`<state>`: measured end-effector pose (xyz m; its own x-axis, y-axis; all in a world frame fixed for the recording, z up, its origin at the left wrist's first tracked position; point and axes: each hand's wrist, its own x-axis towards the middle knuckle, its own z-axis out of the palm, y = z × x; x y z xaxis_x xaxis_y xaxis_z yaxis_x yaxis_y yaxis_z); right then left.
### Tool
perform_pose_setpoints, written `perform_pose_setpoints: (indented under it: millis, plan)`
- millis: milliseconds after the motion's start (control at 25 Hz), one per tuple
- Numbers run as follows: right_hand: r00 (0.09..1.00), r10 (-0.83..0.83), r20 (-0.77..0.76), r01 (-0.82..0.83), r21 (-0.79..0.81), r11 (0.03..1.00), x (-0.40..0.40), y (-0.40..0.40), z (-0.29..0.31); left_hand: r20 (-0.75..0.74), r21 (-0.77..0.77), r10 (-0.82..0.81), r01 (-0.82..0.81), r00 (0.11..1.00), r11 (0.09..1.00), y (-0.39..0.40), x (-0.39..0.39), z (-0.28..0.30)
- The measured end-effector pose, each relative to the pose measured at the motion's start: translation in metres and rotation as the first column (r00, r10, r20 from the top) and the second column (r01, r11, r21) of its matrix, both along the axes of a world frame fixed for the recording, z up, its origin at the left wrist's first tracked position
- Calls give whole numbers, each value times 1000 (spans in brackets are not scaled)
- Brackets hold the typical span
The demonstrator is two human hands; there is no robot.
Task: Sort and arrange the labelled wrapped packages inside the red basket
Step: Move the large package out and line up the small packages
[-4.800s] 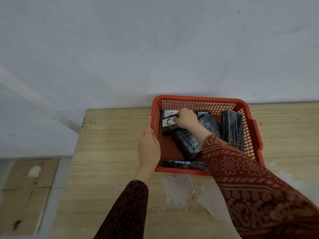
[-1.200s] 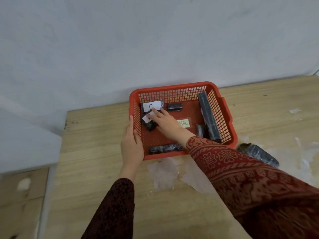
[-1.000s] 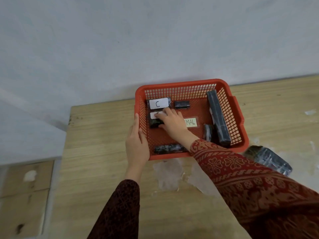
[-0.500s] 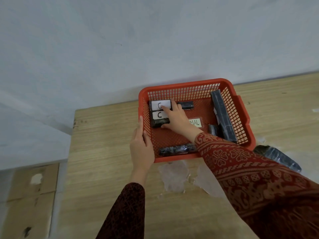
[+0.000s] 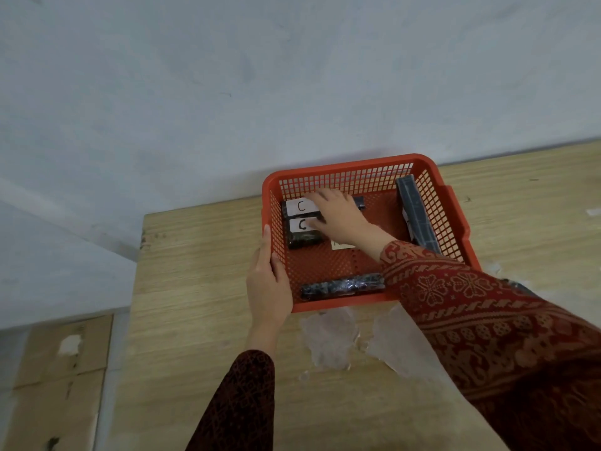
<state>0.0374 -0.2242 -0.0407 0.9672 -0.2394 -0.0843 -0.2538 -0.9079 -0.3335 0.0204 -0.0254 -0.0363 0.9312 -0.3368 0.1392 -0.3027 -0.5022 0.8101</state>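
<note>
At centre frame, my left hand (image 5: 268, 288) grips the left rim of the red basket (image 5: 344, 169) on the wooden worktop (image 5: 195, 288), while my right hand (image 5: 338, 214) lies flat with fingers spread over two "C"-labelled packages (image 5: 300, 216) stacked in its upper-left corner. A long package (image 5: 341, 285) lies along the near wall, and another (image 5: 414, 213) leans against the right wall.

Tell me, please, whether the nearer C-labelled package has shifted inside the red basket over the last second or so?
Yes. The nearer C package has swung from tilted to square and now lies right against the far C package, in the red basket's far-left corner.
</note>
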Motion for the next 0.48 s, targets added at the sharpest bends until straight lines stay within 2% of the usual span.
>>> perform_pose_setpoints:
  millis: [80, 200, 240, 360, 480]
  plan:
    - [986, -150, 71, 153, -28, 988, -13, -20, -4, 2, -12, 4, -4, 1000, 1000, 1, 0, -1]
    - [975, -193, -107, 196, 12, 981, -33, -44, -10, -32, -31, 1, -2, 999, 1000, 1, 1, -3]
    - [973, -196, -123, 203, 49, 978, -36, -49, -12, -37, -40, -2, 0, 999, 999, 2, 1, -3]
    - [943, -331, -34, 327, 277, 904, -39, -52, -12, -38, -58, -7, 5, 999, 998, 2, 2, -4]
    - [899, -435, -54, 387, 561, 731, -45, -44, -2, -56, -62, -1, -2, 998, 998, 1, 2, -4]
